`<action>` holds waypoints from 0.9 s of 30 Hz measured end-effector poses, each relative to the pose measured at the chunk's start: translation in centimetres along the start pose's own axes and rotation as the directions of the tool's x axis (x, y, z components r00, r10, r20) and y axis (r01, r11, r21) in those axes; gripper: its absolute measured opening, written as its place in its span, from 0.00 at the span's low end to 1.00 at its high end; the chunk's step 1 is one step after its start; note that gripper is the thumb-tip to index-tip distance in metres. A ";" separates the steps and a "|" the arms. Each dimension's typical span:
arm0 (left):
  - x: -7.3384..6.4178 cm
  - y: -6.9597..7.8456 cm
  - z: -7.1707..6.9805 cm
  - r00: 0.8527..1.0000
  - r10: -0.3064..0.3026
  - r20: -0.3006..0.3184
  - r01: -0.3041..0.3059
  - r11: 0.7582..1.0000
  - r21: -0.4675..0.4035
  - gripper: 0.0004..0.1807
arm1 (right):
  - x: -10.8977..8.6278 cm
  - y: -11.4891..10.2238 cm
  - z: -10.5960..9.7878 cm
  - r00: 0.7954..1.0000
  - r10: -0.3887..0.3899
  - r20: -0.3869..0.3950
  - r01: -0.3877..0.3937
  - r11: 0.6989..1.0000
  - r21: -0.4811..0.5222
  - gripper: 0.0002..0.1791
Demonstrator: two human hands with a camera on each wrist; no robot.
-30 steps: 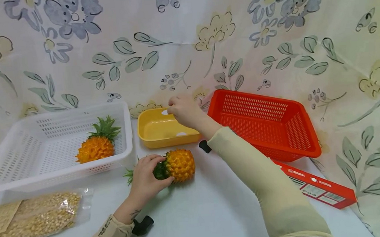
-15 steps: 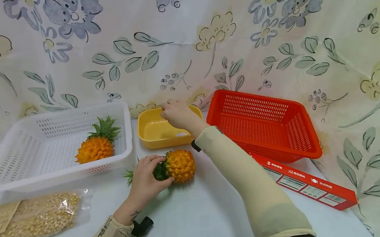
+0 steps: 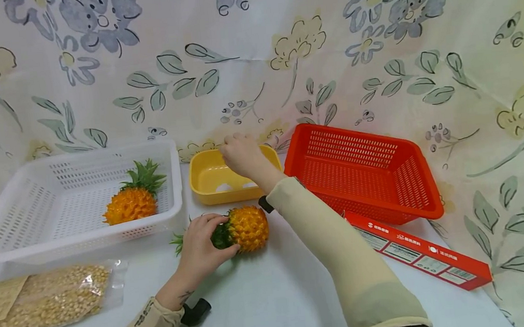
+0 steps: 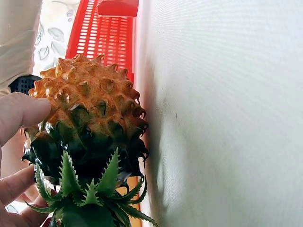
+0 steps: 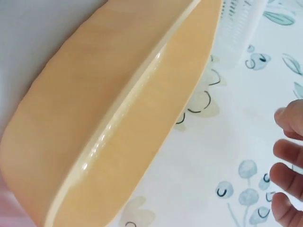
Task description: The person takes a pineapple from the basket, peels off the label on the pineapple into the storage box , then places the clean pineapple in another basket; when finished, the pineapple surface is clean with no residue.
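My left hand [image 3: 201, 244] grips an orange toy pineapple [image 3: 249, 228] near its dark green crown end; the fruit lies on its side on the table, in front of the yellow tub [image 3: 209, 196]. In the left wrist view, the thumb presses the spiky pineapple [image 4: 90, 104], its green leaves pointing at the camera. Above the tub hovers my right hand [image 3: 245, 157], nothing held in it. The right wrist view shows its loosely bent fingers [image 5: 289, 151] beyond the tub wall [image 5: 90, 90]. Inside the tub lie two small white objects, one left [image 3: 223, 187] and one right [image 3: 249, 185].
At the left, a white basket [image 3: 12, 253] contains another toy pineapple [image 3: 130, 205]. A red basket [image 3: 356, 171] stands to the right, with a long red box [image 3: 419, 251] before it. A bag of corn kernels [image 3: 45, 302] lies at the front left.
My right hand has shifted left over the yellow tub and let go of a small white object, which now lies in the tub. The left hand and pineapple have stayed still.
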State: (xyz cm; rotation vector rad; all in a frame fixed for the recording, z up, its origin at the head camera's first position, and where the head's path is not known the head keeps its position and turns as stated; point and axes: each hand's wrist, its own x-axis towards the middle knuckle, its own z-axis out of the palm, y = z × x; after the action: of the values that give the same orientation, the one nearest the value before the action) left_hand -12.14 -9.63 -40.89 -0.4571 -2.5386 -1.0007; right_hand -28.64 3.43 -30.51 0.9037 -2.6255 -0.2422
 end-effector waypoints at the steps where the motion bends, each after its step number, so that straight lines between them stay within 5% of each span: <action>1: 0.0 0.0 0.0 1.000 -0.002 0.002 0.002 1.000 -0.001 0.33 | -0.1 0.1 0.0 1.000 0.019 -0.018 -0.019 0.999 0.039 0.11; 4: 0.0 0.1 0.0 1.000 -0.003 0.006 0.003 1.000 0.000 0.33 | -0.9 0.3 -0.3 0.992 0.110 -0.057 -0.096 0.972 0.215 0.11; 7: 0.0 0.1 0.0 1.000 0.003 0.002 -0.003 1.000 -0.002 0.32 | -2.1 0.6 -0.5 0.968 0.244 -0.053 -0.197 0.878 0.437 0.15; 11: 0.0 0.0 0.0 1.000 0.014 -0.006 -0.014 1.000 -0.009 0.31 | -4.5 0.9 -0.5 0.909 0.415 -0.046 -0.252 0.634 0.731 0.16; 14: 0.0 -0.1 0.0 1.000 0.017 -0.007 -0.017 1.000 -0.007 0.31 | -6.5 0.9 -0.2 0.857 0.512 -0.066 -0.193 0.437 0.878 0.17; 16: -0.1 -0.1 0.0 1.000 0.015 -0.005 -0.015 1.000 -0.008 0.31 | -7.8 0.9 -0.1 0.822 0.566 -0.065 -0.154 0.331 0.931 0.17; 27: -0.1 0.0 -0.1 1.000 0.019 -0.002 -0.019 1.000 -0.009 0.31 | -14.7 -0.3 2.2 0.644 0.744 0.177 -0.180 -0.078 0.981 0.14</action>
State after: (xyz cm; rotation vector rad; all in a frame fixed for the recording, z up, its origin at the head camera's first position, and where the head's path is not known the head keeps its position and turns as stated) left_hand -12.06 -9.69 -40.86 -0.4820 -2.5246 -1.0057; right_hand -18.55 12.45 -36.60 0.0091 -2.0927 1.9378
